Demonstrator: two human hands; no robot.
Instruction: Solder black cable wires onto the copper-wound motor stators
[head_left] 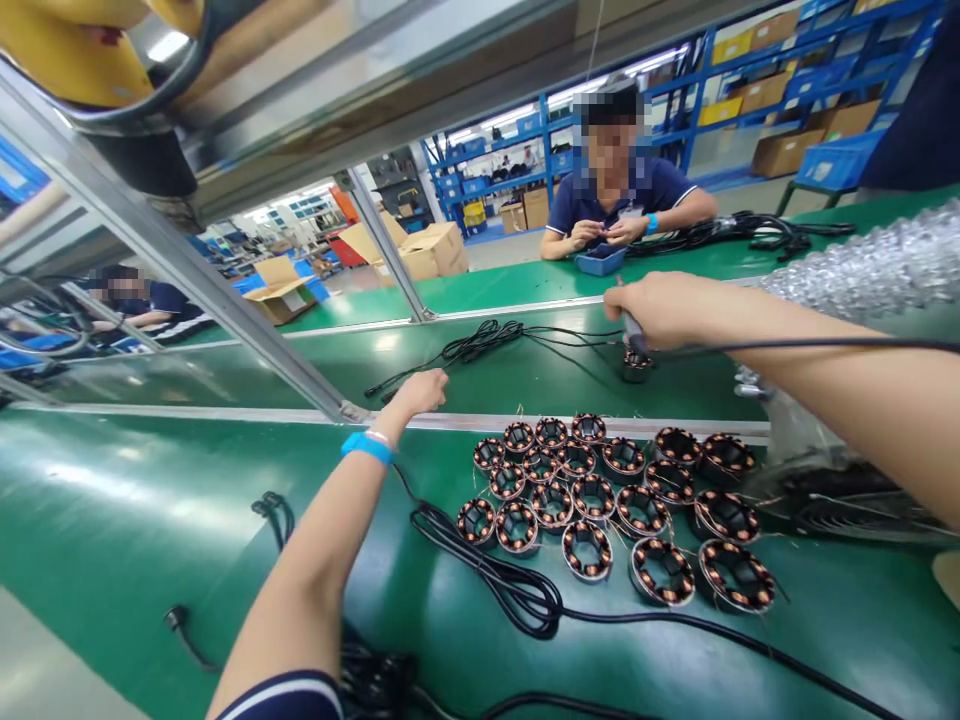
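Observation:
My left hand [424, 391], with a blue wristband, is closed above the bench's metal rail, next to a coiled black cable [480, 345]. Whatever its fingers may hold is hidden. Farther right, my right hand [656, 308] grips a grey object [634, 332], mostly covered by the fingers. Directly beneath that object stands one copper-wound motor stator [637, 366] on the green belt. Between my arms, several similar stators [592, 497] stand in loose rows on the near bench, with thin wire ends sticking out.
A bundled black cable [525, 590] lies in front of the stators. Aluminium posts [386, 240] rise at the left. Clear plastic wrap [870, 265] lies at the right. Across the belt, a co-worker [622, 190] holds a small part over a blue tray [600, 260].

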